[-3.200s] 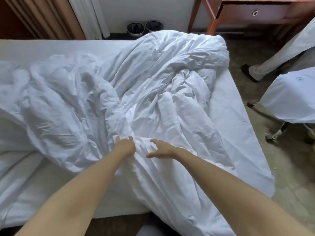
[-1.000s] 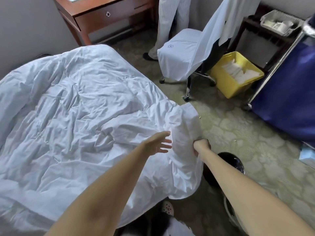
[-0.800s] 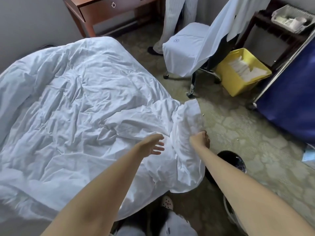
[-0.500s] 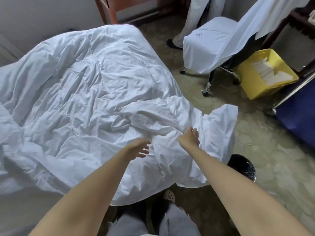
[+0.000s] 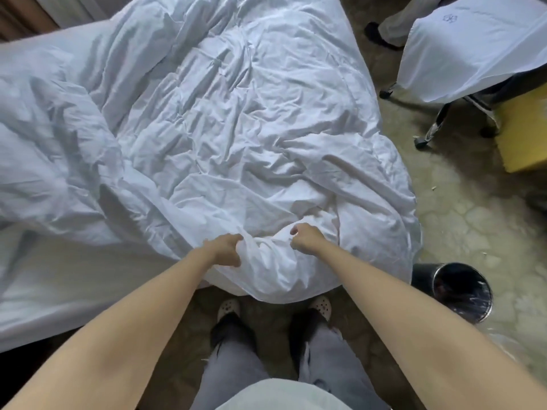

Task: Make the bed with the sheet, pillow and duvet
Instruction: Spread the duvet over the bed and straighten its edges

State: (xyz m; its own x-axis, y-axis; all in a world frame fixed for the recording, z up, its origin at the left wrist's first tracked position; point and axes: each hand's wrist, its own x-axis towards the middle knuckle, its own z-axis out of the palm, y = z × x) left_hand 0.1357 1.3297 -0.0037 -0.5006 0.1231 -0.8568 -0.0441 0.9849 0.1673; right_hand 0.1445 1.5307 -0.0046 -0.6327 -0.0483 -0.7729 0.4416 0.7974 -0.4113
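A crumpled white duvet [image 5: 236, 119] covers most of the bed and hangs over its near corner. My left hand [image 5: 226, 250] is closed on a fold of the duvet's near edge. My right hand [image 5: 306, 239] is a fist gripping the same edge a little to the right. The white sheet [image 5: 74, 279] shows bare on the mattress at the lower left. No pillow is in view.
A black waste bin [image 5: 460, 291] stands on the floor close to my right arm. A wheeled chair draped in white cloth [image 5: 473, 42] is at the upper right, with a yellow bin [image 5: 524, 131] beside it. Another person's leg [image 5: 399, 22] stands beyond the chair.
My view has swung down and left toward the bed. My right hand let the raised duvet corner drop, and both hands have closed on the duvet's near edge.
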